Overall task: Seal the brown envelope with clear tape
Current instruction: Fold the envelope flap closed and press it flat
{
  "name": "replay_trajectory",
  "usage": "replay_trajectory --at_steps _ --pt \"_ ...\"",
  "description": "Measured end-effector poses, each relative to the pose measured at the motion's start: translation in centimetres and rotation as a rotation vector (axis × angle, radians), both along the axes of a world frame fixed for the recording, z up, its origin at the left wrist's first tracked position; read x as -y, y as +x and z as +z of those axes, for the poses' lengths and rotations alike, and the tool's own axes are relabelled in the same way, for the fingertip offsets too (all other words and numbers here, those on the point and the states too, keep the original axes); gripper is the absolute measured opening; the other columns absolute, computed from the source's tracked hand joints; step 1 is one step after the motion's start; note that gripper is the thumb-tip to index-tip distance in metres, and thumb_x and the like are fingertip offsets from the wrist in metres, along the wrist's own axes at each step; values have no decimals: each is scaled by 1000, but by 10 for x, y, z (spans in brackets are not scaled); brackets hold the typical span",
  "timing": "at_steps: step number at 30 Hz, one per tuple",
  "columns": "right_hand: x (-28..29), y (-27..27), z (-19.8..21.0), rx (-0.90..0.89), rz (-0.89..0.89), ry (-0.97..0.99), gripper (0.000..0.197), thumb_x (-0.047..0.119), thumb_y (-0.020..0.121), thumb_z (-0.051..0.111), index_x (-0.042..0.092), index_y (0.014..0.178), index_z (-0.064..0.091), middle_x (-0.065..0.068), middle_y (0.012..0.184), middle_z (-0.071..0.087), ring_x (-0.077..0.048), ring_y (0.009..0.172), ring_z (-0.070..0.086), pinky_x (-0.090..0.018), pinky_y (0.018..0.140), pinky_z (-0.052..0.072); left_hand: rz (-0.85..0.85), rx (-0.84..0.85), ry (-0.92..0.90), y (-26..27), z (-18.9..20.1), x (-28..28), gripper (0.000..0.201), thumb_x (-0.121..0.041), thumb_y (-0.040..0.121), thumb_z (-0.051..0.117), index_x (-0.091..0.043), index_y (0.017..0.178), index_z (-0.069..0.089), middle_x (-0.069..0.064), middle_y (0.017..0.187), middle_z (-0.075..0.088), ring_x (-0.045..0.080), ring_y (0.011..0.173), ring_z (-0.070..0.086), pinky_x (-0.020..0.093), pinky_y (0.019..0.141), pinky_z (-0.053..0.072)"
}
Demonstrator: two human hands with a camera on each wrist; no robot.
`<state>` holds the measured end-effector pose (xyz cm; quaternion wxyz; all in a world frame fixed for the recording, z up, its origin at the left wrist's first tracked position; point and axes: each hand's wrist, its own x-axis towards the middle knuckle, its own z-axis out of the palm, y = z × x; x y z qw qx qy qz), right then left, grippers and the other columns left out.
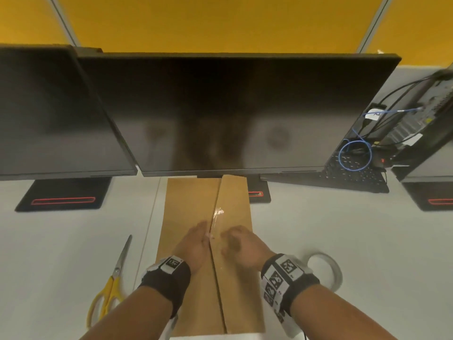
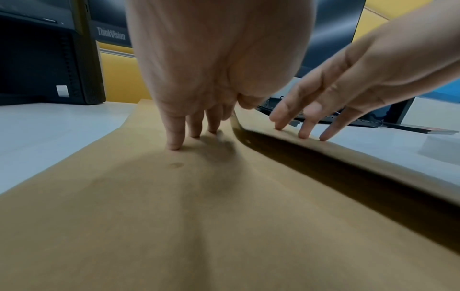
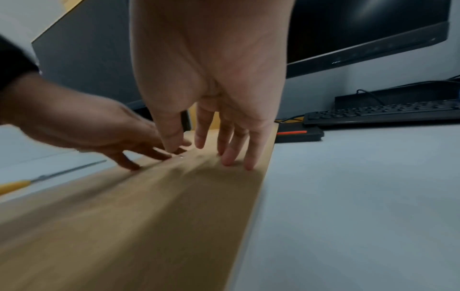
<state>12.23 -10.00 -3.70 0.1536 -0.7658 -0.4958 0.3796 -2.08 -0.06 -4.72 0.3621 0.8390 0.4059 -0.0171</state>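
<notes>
We press on the brown envelope (image 1: 193,217), which lies flat on the white desk (image 1: 343,229) in front of the big monitor (image 1: 232,114). Its flap (image 1: 235,207) is folded over along the middle. A shiny strip of clear tape (image 1: 218,213) sits on the flap edge, just past our fingers.

Our left hand (image 1: 196,244) is spread flat, fingers straight, pushing down left of the edge. Our right hand (image 1: 241,244) is flat too, fingers straight on the flap. Neither hand holds anything.

In the left wrist view the flap edge looks lifted near us. If we let go too soon, it may pop up. If we rub too fast, the tape may wrinkle or trap air.

The tape roll (image 1: 323,271) waits on the right. The yellow scissors (image 1: 110,285) lie on the left, with nothing to cut yet.
</notes>
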Motion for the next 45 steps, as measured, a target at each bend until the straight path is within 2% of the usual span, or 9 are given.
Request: replay_trajectory --at_steps 5,9,14,20,27,31,35,39,45 --pt "8 -10 -16 261 142 -7 53 28 88 59 25 138 44 -6 154 26 -27 139 28 -39 112 32 -182 -165 85 -7 -7 0 69 -41 97 44 -27 153 5 3 162 6 22 149 10 36 118 19" --pt "14 -9 -16 296 126 13 51 25 86 60 23 135 44 -7 151 26 -28 136 30 -39 108 35 -241 -305 237 -10 -15 9 69 -54 92 42 -42 150 6 -1 162 -8 25 149 2 43 112 33" --pt "24 -9 -15 404 -59 86 29 27 83 52 24 112 49 -2 120 39 -24 109 47 -33 85 44 -169 -361 351 -11 -19 19 68 -61 90 37 -41 149 11 2 161 5 27 143 21 43 105 37" --pt "40 -6 -19 414 100 -28 53 47 81 58 25 126 43 -6 133 37 -27 118 41 -41 95 42 -124 -441 370 -14 -16 30 59 -63 77 35 -35 118 65 9 117 66 27 85 68 39 62 56" --pt "32 15 -31 376 145 -33 55 21 87 46 26 141 34 -6 151 25 -29 140 22 -44 115 24 -138 -471 321 -18 -19 44 60 -65 70 43 -32 115 65 6 116 68 24 71 66 37 57 56" --pt "26 25 -37 384 161 -53 54 18 93 41 30 145 28 -7 159 11 -28 146 11 -43 118 19 -140 -455 377 -18 -9 53 67 -63 75 38 -30 129 58 8 130 61 28 86 67 41 70 55" --pt "25 19 -31 378 73 -18 46 25 97 36 31 143 33 -11 157 16 -31 144 14 -44 116 21 -92 -425 334 -20 -5 64 74 -64 88 35 -35 151 11 4 158 14 28 133 33 42 108 31" --pt "36 3 -29 396 45 45 51 26 93 41 31 143 31 -8 152 21 -28 139 22 -42 112 27 -82 -400 314 -19 -6 74 77 -66 86 38 -34 151 10 5 155 17 26 133 30 39 107 32" --pt "49 -8 -31 362 128 -33 58 46 93 44 38 146 22 -2 160 4 -29 147 0 -48 118 6 -81 -396 386 -22 -8 80 61 -56 95 28 -33 150 18 6 145 33 24 129 36 38 105 33"
